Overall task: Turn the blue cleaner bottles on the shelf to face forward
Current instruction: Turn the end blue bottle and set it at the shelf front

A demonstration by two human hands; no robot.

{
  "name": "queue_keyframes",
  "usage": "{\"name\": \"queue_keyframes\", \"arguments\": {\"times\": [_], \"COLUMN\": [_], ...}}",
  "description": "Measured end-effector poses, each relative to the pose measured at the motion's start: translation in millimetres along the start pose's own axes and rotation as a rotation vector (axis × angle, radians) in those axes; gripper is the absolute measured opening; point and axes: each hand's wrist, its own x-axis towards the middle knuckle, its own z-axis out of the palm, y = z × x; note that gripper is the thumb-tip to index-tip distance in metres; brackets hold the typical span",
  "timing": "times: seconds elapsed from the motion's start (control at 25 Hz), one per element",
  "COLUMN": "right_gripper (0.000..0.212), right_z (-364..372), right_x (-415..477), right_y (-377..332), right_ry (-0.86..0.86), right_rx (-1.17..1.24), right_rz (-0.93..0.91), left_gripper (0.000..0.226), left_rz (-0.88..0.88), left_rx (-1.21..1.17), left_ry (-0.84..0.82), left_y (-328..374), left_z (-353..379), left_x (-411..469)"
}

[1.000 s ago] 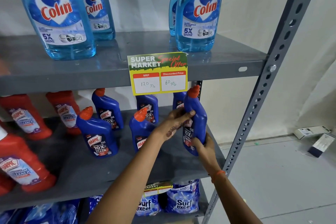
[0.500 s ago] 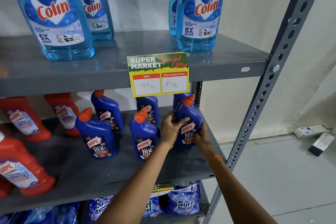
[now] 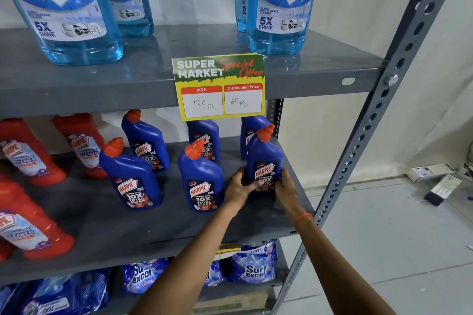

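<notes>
Several dark blue Harpic cleaner bottles with orange caps stand on the middle grey shelf (image 3: 158, 233). The rightmost front bottle (image 3: 265, 153) stands upright near the shelf's right end, label toward me. My left hand (image 3: 239, 186) grips its lower left side and my right hand (image 3: 286, 190) its lower right side. Two more front bottles (image 3: 202, 176) (image 3: 130, 174) show their labels. Three stand in the back row (image 3: 147, 140) (image 3: 204, 135) (image 3: 252, 128), the right one partly hidden.
Red Harpic bottles (image 3: 28, 156) fill the shelf's left part. Light blue Colin bottles (image 3: 279, 7) stand on the upper shelf, with a price card (image 3: 220, 87) hanging from its edge. Surf Excel bags (image 3: 253, 266) lie below. The slotted upright (image 3: 371, 123) bounds the right side; boxes (image 3: 432, 176) lie on the floor.
The rightmost front bottle was held lifted and turned sideways; it has come down onto the shelf with its label facing me, and both hands have slid down to its base.
</notes>
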Motion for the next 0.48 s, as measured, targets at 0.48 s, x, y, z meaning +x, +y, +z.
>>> {"name": "queue_keyframes", "arguments": {"times": [0.48], "right_gripper": [0.027], "right_z": [-8.7], "right_x": [-59.9], "right_y": [15.3], "right_ry": [0.208], "right_rx": [-0.002], "right_rz": [0.071], "left_gripper": [0.046], "left_rz": [0.082], "left_rx": [0.105], "left_ry": [0.094], "left_y": [-22.0], "left_z": [24.5], "left_x": [-61.3]}}
